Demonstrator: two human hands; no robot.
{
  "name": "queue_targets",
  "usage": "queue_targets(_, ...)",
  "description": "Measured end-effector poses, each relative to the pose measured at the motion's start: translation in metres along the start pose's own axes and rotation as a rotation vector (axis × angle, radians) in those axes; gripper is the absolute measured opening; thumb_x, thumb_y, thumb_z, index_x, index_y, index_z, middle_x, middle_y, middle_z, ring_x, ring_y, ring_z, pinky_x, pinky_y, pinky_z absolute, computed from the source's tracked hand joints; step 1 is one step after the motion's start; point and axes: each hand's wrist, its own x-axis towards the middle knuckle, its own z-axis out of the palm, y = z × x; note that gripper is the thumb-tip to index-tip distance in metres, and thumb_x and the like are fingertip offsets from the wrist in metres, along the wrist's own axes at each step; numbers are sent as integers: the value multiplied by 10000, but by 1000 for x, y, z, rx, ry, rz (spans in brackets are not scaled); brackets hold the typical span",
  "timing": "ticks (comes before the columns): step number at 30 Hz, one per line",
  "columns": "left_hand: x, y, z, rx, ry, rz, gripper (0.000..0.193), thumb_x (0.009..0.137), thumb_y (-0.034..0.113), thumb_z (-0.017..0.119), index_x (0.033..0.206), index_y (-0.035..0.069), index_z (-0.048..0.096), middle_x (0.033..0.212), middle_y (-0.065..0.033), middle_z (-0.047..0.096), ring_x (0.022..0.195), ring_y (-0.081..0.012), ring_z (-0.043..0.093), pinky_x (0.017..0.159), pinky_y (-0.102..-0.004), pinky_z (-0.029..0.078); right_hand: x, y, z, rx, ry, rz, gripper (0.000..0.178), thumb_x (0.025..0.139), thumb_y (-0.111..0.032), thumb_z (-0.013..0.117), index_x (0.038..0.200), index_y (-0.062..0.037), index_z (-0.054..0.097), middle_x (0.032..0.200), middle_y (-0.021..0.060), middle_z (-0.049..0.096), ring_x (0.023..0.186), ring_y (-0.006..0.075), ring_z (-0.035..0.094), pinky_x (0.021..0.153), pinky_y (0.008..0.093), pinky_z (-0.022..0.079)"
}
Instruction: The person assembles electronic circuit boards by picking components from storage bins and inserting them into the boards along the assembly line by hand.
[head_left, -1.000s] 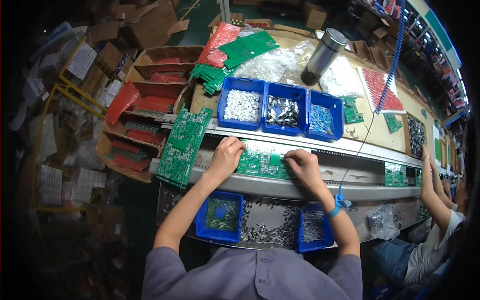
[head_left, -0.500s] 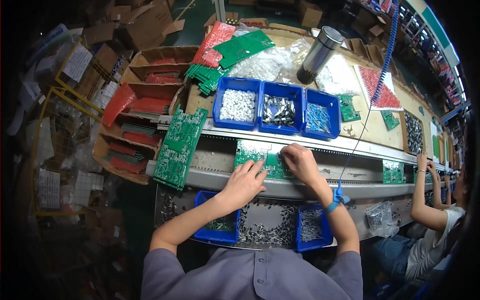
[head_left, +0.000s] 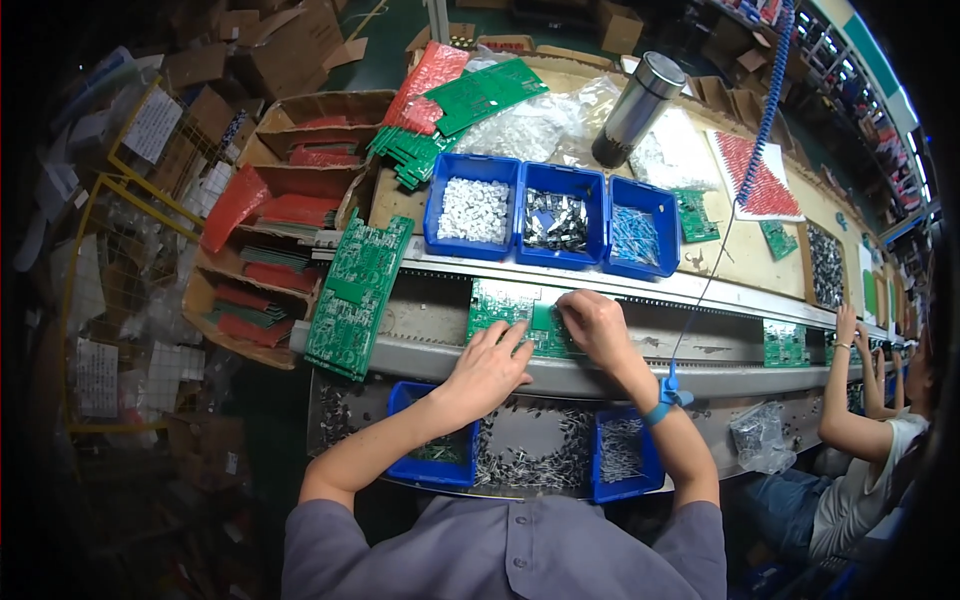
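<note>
A green circuit board [head_left: 510, 298] lies across the rails of the conveyor in front of me. My left hand [head_left: 490, 357] rests on the board's near left part, its fingers spread and holding nothing. At the board's right end my right hand [head_left: 592, 322] has its fingertips pinched together against the surface; whatever they may hold is hidden. A blue wrist strap [head_left: 668, 398] with a coiled cord circles my right wrist. Left of that board, a larger green circuit board [head_left: 357, 295] lies slantwise over the rails.
Beyond the rail stand blue bins of white parts [head_left: 472, 210], dark metallic parts [head_left: 556, 222] and blue components [head_left: 636, 238]. Nearer me are a left blue bin [head_left: 432, 470], loose leaded parts [head_left: 535, 462] and a right blue bin [head_left: 625, 460]. A steel flask [head_left: 640, 110] stands behind; a co-worker [head_left: 865, 430] sits right.
My right hand has shifted very slightly left on the board, its fingers still pinched. The left hand stays in place.
</note>
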Motion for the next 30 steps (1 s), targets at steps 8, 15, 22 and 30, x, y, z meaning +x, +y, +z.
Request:
queue_targets(8, 2, 0, -2, 7, -7, -6, 437, 772, 205, 680, 1137, -1, 560, 1269, -165, 473, 1118, -326, 464, 931, -426, 414, 7, -4, -5, -87, -81, 21, 49, 762, -68, 609, 782, -60, 654, 761, 114, 595, 766, 322, 589, 657, 408, 478)
queue_targets(15, -1, -1, 2, 19, 11, -3, 434, 768, 199, 690, 1132, 1, 562, 1273, -169, 470, 1125, -329, 457, 928, -431, 415, 33, 37, -54, -273, 211, 150, 91, 761, -40, 619, 843, -18, 650, 784, 159, 624, 772, 331, 603, 692, 393, 477)
queue_targets(22, 0, 0, 2, 12, 8, 2, 440, 767, 204, 692, 1133, -4, 563, 1271, -177, 472, 1133, -330, 456, 929, -436, 415, 56, 88, -52, -972, 12, 192, 52, 719, -143, 659, 715, -103, 625, 788, 73, 599, 799, 253, 544, 706, 368, 431)
queue_targets(30, -1, -2, 1, -1, 10, 3, 437, 765, 200, 693, 1129, -6, 562, 1269, -176, 474, 1121, -332, 469, 928, -432, 420, 63, 93, -59, -800, 147, 106, 21, 678, -109, 623, 682, -90, 628, 721, 92, 628, 746, 273, 576, 672, 390, 436)
